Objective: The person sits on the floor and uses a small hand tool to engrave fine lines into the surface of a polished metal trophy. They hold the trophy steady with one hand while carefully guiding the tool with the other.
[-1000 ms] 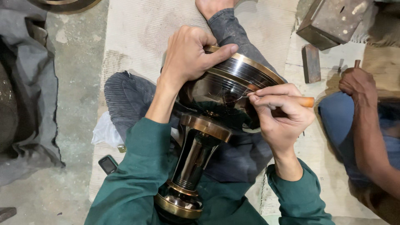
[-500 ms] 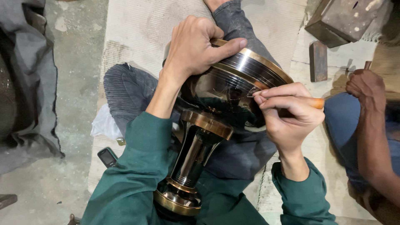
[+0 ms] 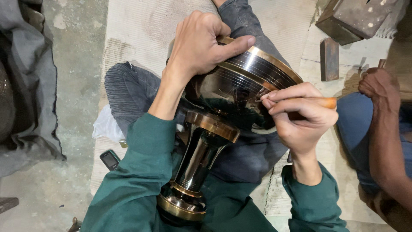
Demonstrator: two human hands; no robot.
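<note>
Head view looks straight down onto a seated person's lap, where a large polished metal goblet-shaped vessel (image 3: 223,116) lies tilted across the jeans, its wide brass-rimmed bowl toward the top of the picture and its round foot (image 3: 182,206) against the green-sleeved body. The left hand (image 3: 197,45) is clamped over the far edge of the bowl, fingers curled over the rim and the thumb stretched along the brass band. The right hand (image 3: 300,120) is closed in a pen-like pinch on a slim tool with an orange wooden handle (image 3: 324,102), whose tip meets the dark banded side of the bowl just below the rim (the very point is hidden by the fingers, so whether it actually touches I cannot say for sure). The stem (image 3: 201,159) runs between the two forearms, with a brass collar at its top.

A pale woven mat (image 3: 141,30) lies under the legs. A small black phone (image 3: 110,159) rests on it beside the left elbow. At the right edge, another person's arm (image 3: 384,124) rests on a blue-clad knee, well apart from the vessel. Two dark blocks (image 3: 329,59) sit near the top right corner.
</note>
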